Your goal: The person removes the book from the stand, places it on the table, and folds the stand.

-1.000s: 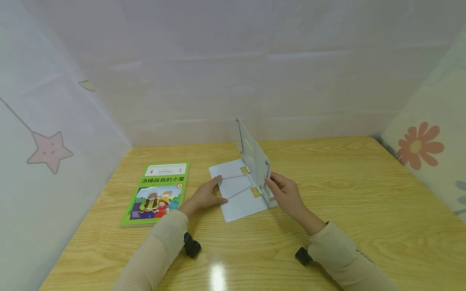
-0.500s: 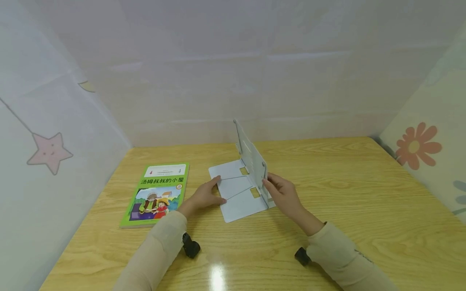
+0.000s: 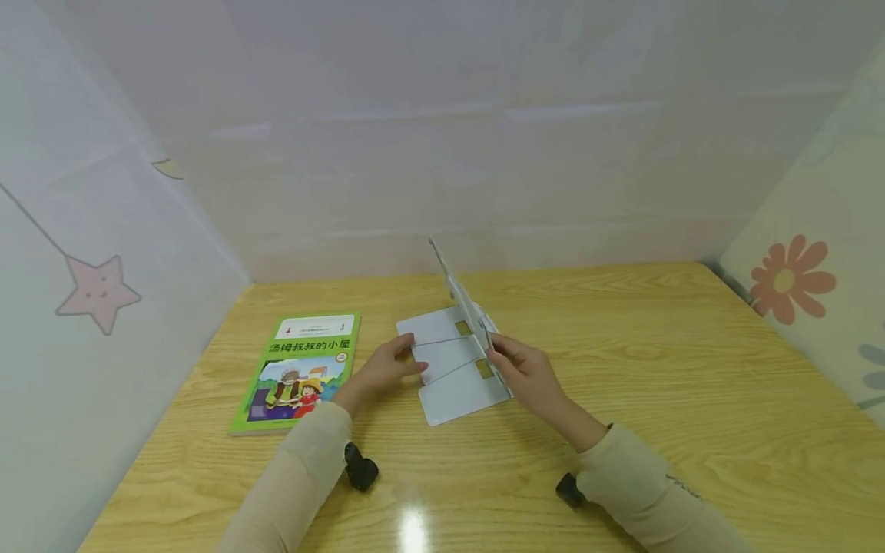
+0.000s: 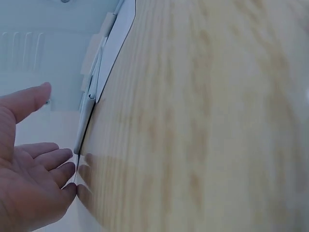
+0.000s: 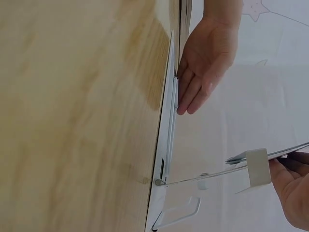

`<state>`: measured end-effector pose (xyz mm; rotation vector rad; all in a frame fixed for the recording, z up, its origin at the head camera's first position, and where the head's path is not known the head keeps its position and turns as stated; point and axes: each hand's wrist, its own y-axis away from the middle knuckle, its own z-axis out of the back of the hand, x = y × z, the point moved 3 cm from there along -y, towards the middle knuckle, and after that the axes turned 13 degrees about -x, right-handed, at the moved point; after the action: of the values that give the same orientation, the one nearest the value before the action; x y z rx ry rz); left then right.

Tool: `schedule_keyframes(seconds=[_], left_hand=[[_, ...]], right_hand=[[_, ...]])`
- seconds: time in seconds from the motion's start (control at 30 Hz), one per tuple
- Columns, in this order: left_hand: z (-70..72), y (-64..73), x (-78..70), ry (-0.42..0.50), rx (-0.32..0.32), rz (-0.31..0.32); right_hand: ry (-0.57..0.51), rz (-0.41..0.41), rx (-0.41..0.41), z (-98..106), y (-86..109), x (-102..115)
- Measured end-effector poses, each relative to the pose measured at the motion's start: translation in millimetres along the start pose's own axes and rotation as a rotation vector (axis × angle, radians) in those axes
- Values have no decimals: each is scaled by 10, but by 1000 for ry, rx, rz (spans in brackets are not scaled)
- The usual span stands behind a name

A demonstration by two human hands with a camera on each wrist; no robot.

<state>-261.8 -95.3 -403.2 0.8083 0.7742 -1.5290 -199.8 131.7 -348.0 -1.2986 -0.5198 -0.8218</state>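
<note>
A white folding book stand (image 3: pixel 456 398) lies on the wooden table, its base flat and its hinged panel (image 3: pixel 465 296) raised, leaning left over the base. My right hand (image 3: pixel 528 375) pinches the near side edge of that panel between thumb and fingers, and the right wrist view shows this grip too. My left hand (image 3: pixel 382 370) is at the base's left edge, with fingers extended and thumb raised away from them. In the left wrist view, its fingertips (image 4: pixel 63 171) lie low by the table surface; whether they touch the base cannot be told.
A green picture-cover book (image 3: pixel 297 376) lies flat at the left of the table (image 3: pixel 657 361). Behind the table hangs a pale cloth wall (image 3: pixel 415 153), with patterned cloth at both sides. A wire bracket (image 5: pixel 186 212) sticks out from the stand in the right wrist view.
The raised panel has tilted left toward the base, with my right hand moving left along with it. My left thumb has come up off the base. The book has stayed in place.
</note>
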Motion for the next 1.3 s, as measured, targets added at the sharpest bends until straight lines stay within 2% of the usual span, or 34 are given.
schedule_keyframes(seconds=[0.2,0.33,0.43,0.5,0.6,0.73,0.9,1.07,1.3], left_hand=[[93,36,-174,168,-60,15],[189,52,-427,349,-90,-36],[254,69,-644,507,-94,-71],[283,82,-760,580,-95,-81],[294,95,-862,641,-107,-73],[278,105,-881,655,-123,-55],[265,129,-826,690,-139,-40],[274,158,-776,735,-166,-15],[313,213,-678,786,-154,-2]], right_hand=[[-6,-19,17,-43,2,26],[-12,-5,36,-74,2,34],[-6,6,58,-89,-7,120],[-2,7,72,-100,-5,134],[34,11,87,-127,3,108],[121,76,116,-191,30,81],[197,182,165,-260,58,132],[254,220,206,-286,70,159],[314,284,240,-331,89,168]])
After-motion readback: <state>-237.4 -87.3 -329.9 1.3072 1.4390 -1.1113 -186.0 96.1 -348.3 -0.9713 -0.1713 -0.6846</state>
